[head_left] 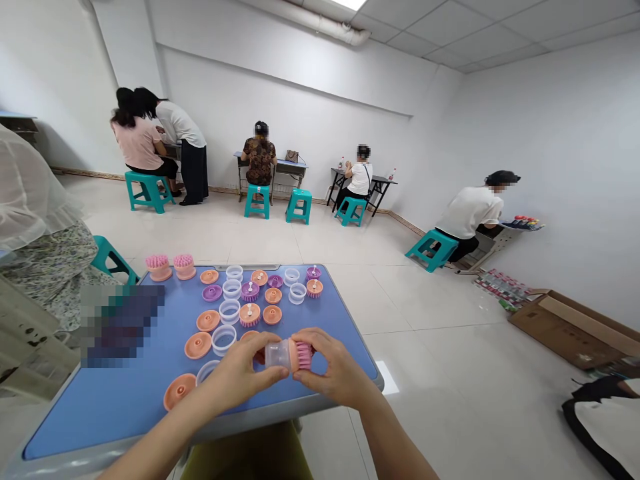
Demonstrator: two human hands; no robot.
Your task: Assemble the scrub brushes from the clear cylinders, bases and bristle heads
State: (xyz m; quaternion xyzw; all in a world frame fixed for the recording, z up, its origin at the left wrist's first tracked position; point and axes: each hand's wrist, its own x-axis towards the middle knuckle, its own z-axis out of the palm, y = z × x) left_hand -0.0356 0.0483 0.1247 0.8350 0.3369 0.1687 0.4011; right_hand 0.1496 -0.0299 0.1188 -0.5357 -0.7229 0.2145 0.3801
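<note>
Just over the table's front edge, I hold a small round brush (pixel 284 355) sideways in both hands. It has a translucent body, an orange collar and pink bristles. My left hand (pixel 240 369) is closed around the translucent end. Fingers and thumb of my right hand (pixel 336 368) grip the collar and bristle end. Left of my hands lie orange discs (pixel 199 345) and translucent rings (pixel 224 340) in rows. Beyond them are bristled heads with white stems, one orange (pixel 249 314), one purple (pixel 251 291). Two pink-bristled brushes (pixel 159 268) stand at the far left corner.
The parts lie on a blue table (pixel 135 393) with a grey rim. A person in a white top (pixel 37 193) stands close on the left. Other people sit at desks along the walls. A cardboard box (pixel 565 327) and packed bottles (pixel 505 287) are on the floor at right.
</note>
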